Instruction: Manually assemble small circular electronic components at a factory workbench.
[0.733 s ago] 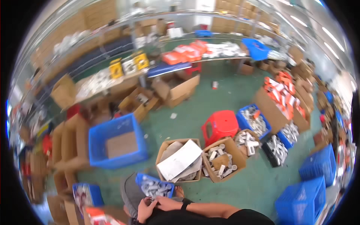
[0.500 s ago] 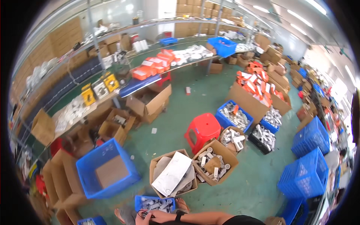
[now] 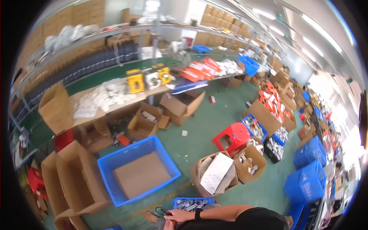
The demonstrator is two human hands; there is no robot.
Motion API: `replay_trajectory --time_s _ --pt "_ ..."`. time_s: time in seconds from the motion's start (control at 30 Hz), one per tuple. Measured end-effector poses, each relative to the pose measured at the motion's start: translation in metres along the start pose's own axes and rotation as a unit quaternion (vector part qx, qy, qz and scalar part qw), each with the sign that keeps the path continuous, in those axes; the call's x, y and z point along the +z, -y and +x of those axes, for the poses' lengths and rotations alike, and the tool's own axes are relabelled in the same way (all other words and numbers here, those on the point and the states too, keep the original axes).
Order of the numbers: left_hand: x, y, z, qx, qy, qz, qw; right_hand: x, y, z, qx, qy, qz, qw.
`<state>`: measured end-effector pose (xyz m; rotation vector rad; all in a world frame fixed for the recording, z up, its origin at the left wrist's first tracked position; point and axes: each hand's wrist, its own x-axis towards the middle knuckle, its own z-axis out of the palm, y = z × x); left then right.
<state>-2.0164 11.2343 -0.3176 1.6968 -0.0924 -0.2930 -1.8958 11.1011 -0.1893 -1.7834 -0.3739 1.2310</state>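
Note:
My right hand (image 3: 178, 215) is at the lower edge, with a dark band on its wrist. Its fingers are closed on a thin black looped thing (image 3: 163, 211), like a cord; its exact kind is too small to tell. Just below, my left hand (image 3: 169, 225) is against the right one, its fingers mostly hidden. Right behind the hands, a small blue crate (image 3: 210, 201) holds grey and white plastic parts (image 3: 189, 205). A bare foot (image 3: 150, 217) shows left of the hands.
A large blue bin (image 3: 168, 161) with cardboard in its bottom stands left, beside open cartons (image 3: 82, 184). Ahead are a carton topped by a white sheet (image 3: 217, 173), a carton of parts (image 3: 251, 165) and a red stool (image 3: 233, 135). Blue crates (image 3: 304, 180) stand right; a loaded workbench (image 3: 119, 103) runs behind.
The view has swung left, so the bins, cartons and workbench sit farther right in the picture. My hands stay together, with the black looped thing still held.

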Motion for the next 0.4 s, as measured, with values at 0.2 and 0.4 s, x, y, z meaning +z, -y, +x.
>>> replay_trajectory --time_s 0.2,0.4 --pt "-0.126 -0.095 -0.050 -0.041 0.033 -0.168 0.984 0.069 0.102 0.069 -0.104 0.098 -0.152 0.978" --pt "-0.203 -0.137 -0.147 -0.303 -0.234 0.116 0.916 0.149 0.166 0.145 -0.006 0.234 -0.043 0.971"
